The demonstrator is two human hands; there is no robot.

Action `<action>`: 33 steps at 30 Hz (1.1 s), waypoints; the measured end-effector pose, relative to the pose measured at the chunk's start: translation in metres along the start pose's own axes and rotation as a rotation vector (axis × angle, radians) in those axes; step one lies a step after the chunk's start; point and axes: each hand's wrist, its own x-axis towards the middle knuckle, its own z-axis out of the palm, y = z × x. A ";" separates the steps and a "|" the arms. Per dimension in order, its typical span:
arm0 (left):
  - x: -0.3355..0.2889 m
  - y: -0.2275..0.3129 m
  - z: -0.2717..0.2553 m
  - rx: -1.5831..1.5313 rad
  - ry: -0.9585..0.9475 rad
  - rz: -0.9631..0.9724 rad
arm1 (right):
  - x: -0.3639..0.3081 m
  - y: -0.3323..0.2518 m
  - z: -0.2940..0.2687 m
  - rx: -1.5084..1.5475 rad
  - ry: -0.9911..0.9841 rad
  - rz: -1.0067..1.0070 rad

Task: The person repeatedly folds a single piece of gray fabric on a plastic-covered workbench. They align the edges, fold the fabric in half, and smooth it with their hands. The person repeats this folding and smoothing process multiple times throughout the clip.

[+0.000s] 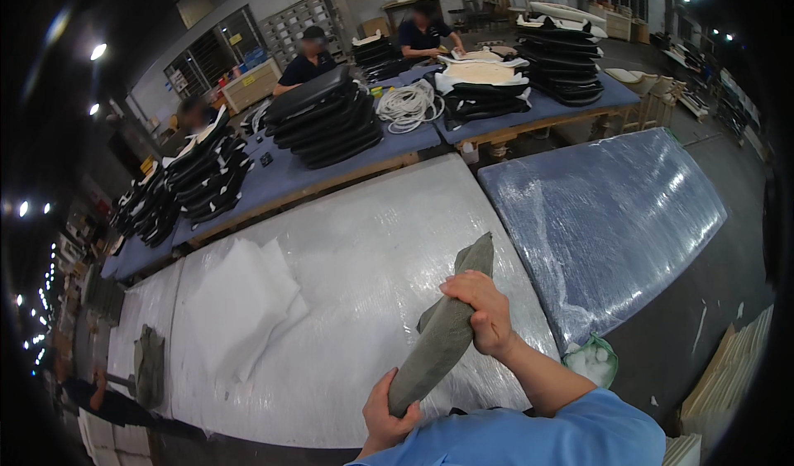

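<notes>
A grey-green, fabric-covered cushion [434, 352] is held up at a slant in front of me, over the near right part of the plastic-wrapped table [364, 243]. My left hand [389, 415] grips its lower end, thumb on the near side. Higher up, my right hand [483, 307] is wrapped over its edge near the pointed upper end, where loose fabric folds out. Much of the cushion's far face is hidden. Left of it on the table lie white sheets of soft wadding [240, 305], stacked unevenly.
A blue plastic-wrapped slab [608, 218] adjoins on the right, a green bag of white scraps [592, 362] below it. Beyond stands a blue-topped bench [405, 142] with black padded stacks [322, 119] and coiled white cord [410, 106]. People work behind it; another is at far left.
</notes>
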 end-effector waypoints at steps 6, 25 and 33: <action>0.001 -0.008 -0.003 0.114 0.033 0.111 | -0.034 0.122 -0.012 0.157 0.129 0.357; -0.013 -0.104 -0.028 -1.136 0.557 -0.944 | -0.169 0.176 -0.080 0.423 0.461 1.014; -0.032 -0.049 -0.093 -0.755 0.562 -0.950 | -0.214 0.120 0.018 0.820 0.623 1.347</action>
